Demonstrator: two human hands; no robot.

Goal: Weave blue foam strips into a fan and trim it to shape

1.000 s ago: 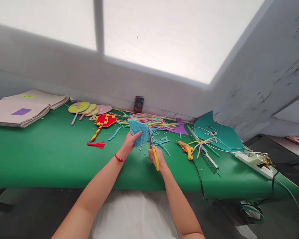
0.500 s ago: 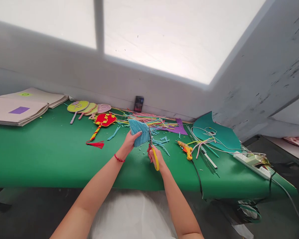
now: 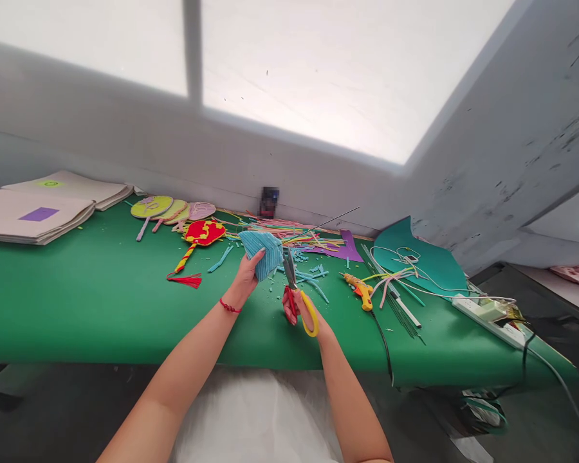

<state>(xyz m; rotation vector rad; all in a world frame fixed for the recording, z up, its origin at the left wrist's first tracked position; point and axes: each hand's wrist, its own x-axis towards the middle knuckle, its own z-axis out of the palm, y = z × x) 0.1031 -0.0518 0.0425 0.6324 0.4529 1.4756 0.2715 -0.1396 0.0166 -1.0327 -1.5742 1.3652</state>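
Observation:
A flat blue ribbed piece, which looks covered in fuzzy strips, is gripped by my left hand at its lower left side. From its right edge a thin dark wire sticks out up to the right. My right hand has its fingers in the red and yellow handles of a pair of scissors. The scissor blades point up, slightly apart, close beside the right edge of the blue piece. Blue strip offcuts lie on the green table behind the scissors.
A red and yellow fan with a tassel lies left, near several pale fans. Coloured strips are heaped at the back. A yellow glue gun, thin wires and a power strip are right. Stacked boards stand far left.
My right hand has drawn the scissors slightly down and right, and their blades have parted. The blue piece has shifted a little left, and the long wire at its edge now shows.

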